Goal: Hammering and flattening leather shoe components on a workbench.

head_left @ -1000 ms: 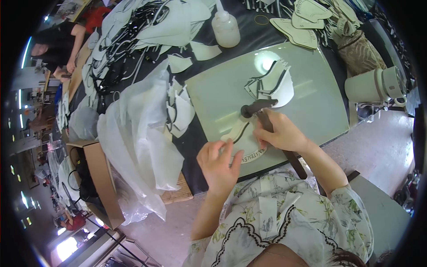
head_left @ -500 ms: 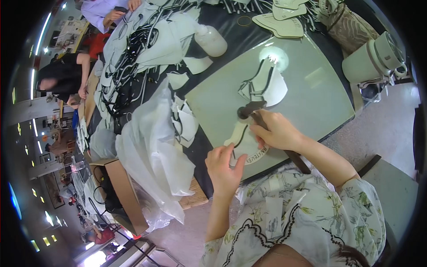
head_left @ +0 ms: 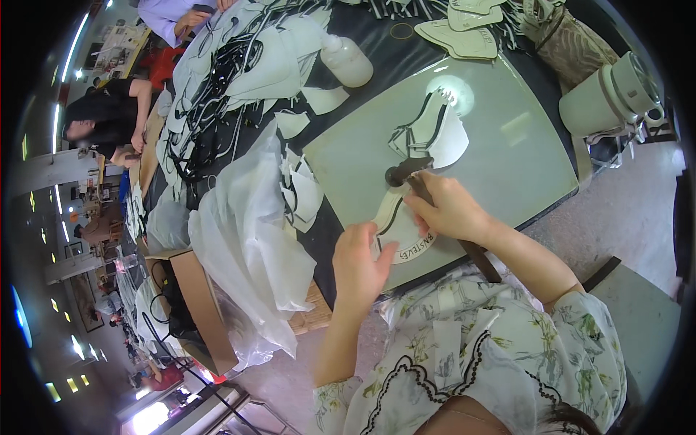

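My right hand (head_left: 455,210) is closed round the dark handle of a hammer (head_left: 407,172), its head low over the top end of a white, curved shoe-upper piece (head_left: 406,235). That piece has a dark strip along it and printed lettering on its rounded edge. At its left edge rests my left hand (head_left: 357,262), thumb and fingers apart, fingertips touching the piece. Both lie over a pale, smooth board (head_left: 507,167). Just beyond the hammer sits a small stack of white pieces with black edging (head_left: 446,145).
White pieces and black straps (head_left: 261,72) pile up at the far left, beside a whitish bottle (head_left: 348,61). Clear plastic sheeting (head_left: 246,232) hangs near an open cardboard box (head_left: 206,312). A pale lidded container (head_left: 602,98) stands right. Co-workers (head_left: 109,116) are at left.
The hammer head has shifted slightly left and up. My left hand has slid a little left, its fingers closer to the piece's edge. The co-worker at left has lifted their head.
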Available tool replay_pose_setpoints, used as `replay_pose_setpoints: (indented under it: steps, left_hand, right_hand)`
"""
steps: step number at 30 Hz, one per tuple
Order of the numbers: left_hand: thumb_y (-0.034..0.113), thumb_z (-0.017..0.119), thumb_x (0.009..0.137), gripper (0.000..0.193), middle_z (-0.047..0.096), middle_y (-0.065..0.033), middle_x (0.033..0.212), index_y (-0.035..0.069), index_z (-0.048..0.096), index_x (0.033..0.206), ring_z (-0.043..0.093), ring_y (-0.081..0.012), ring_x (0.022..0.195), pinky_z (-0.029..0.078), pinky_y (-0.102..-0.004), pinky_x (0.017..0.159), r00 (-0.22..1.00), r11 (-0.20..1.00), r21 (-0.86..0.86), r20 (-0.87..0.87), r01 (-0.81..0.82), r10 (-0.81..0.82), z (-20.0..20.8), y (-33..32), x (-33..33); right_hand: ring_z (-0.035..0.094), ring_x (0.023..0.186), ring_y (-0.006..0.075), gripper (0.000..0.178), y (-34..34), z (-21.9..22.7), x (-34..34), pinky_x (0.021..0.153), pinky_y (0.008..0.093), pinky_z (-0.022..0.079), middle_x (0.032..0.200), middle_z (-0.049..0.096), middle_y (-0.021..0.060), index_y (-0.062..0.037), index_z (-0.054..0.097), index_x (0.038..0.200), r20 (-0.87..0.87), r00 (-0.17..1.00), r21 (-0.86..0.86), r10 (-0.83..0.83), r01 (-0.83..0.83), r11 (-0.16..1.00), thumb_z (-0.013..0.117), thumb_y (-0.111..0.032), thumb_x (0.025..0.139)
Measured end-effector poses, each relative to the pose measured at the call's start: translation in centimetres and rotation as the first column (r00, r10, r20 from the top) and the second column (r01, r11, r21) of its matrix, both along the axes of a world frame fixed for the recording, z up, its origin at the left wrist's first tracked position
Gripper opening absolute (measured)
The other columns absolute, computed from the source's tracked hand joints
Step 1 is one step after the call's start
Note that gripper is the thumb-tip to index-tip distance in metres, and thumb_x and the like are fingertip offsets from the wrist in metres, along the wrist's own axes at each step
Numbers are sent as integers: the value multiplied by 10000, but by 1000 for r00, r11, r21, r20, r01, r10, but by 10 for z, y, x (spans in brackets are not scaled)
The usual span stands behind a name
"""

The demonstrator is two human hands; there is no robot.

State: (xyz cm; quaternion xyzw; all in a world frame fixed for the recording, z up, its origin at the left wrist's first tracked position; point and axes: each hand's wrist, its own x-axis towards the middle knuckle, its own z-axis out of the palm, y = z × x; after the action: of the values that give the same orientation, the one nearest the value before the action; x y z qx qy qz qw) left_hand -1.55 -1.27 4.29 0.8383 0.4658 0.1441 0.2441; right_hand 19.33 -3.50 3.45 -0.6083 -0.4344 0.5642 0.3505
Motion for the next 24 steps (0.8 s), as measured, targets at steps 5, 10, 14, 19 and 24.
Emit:
replay_pose_setpoints:
  steps: [5, 10, 14, 19, 24]
  left_hand:
    - [67, 617, 872, 100, 624, -182, 847, -16, 572, 906, 634, -367, 784, 504, -421, 698, 989, 988, -122, -102, 97, -110, -5, 14, -5]
    - [86, 629, 892, 155, 620, -192, 869, -36, 532, 890, 637, -344, 779, 507, -396, 709, 978, 952, -244, -43, 186, -203, 11, 20, 1]
    - [57, 657, 880, 148, 604, -140, 902, -24, 554, 951, 640, -216, 786, 512, -328, 717, 967, 881, -461, 255, 107, 16, 15, 17, 0]
    - [11, 673, 863, 330, 597, -2, 799, 23, 512, 1150, 584, -104, 747, 463, -258, 644, 703, 927, -286, 606, -244, 372, 8, 67, -41]
    - [74, 695, 849, 314, 618, -84, 840, 27, 541, 1118, 618, -211, 758, 488, -316, 677, 909, 916, -32, 113, -401, 402, -21, 95, -48]
  right_hand:
    - [669, 536, 208, 230, 2, 3, -3, 538, 347, 522, 627, 635, 105, 54, 504, 908, 73, 997, 55, -9, 5, 998, 575, -160, 951]
    - [642, 528, 152, 332, -2, -3, -5, 473, 279, 505, 654, 624, 76, 112, 515, 1176, 16, 999, 9, -44, 44, 999, 563, -134, 959]
    - [647, 528, 152, 345, 1, 2, -6, 465, 275, 501, 661, 628, 79, 117, 502, 1190, 17, 999, 4, -32, 31, 999, 559, -137, 964]
    - [667, 562, 177, 231, -1, 5, -2, 537, 329, 517, 661, 642, 95, 59, 517, 962, -22, 997, -32, -76, 76, 997, 535, -170, 983]
    - [661, 604, 123, 269, -6, 3, 16, 465, 239, 476, 722, 642, 75, 82, 502, 1134, -64, 998, 79, -4, 9, 997, 517, -152, 1001]
